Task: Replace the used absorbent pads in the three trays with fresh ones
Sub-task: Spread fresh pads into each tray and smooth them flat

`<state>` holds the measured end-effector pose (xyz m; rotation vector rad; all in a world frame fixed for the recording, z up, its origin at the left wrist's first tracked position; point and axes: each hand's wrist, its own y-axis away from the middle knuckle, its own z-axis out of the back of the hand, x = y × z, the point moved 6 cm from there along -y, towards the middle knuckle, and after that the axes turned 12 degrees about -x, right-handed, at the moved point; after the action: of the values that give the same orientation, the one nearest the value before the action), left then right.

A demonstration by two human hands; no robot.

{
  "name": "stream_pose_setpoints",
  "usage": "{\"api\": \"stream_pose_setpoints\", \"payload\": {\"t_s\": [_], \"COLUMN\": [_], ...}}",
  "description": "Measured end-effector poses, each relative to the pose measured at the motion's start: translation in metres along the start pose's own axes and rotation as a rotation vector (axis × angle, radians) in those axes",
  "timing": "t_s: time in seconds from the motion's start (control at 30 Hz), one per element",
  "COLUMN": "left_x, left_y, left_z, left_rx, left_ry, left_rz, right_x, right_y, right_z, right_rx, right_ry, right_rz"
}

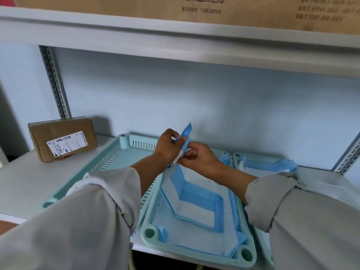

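Three pale green trays stand side by side on a white shelf. The left tray (109, 158) shows bare slotted walls; my left sleeve hides its floor. The middle tray (153, 233) holds a blue-bordered white absorbent pad (196, 199), whose far end is lifted and gathered into a strip. My left hand (167, 147) and my right hand (198, 158) both pinch that raised strip above the tray's far end. The right tray (236, 157) holds another blue-edged pad (272, 166), crumpled, partly hidden by my right sleeve.
A brown cardboard parcel (62, 141) with a white label lies at the shelf's back left. A white upper shelf (175, 43) carrying a large cardboard box (233, 10) overhangs close above. Slotted metal uprights (55, 82) stand at the back corners.
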<state>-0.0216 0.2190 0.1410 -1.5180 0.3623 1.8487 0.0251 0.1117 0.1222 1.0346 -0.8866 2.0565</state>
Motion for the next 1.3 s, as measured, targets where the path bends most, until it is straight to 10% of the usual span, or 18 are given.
{"api": "stream_pose_setpoints", "payload": {"t_s": [0.4,0.67,1.3], "left_x": [-0.006,0.003,0.081], "left_y": [-0.002,-0.005,-0.006], "left_z": [0.014,0.014,0.036], "left_rx": [0.141,0.100,0.244], "left_ry": [0.025,0.097,0.130], "left_rz": [0.078,0.100,0.325], "right_x": [0.009,0.003,-0.019], "right_y": [-0.023,-0.003,-0.023], "right_z": [0.055,-0.006,-0.037], "right_rx": [-0.227,0.186,-0.076], "right_ry": [0.028,-0.110,0.010], "right_rz": [-0.138,-0.310,-0.353]}}
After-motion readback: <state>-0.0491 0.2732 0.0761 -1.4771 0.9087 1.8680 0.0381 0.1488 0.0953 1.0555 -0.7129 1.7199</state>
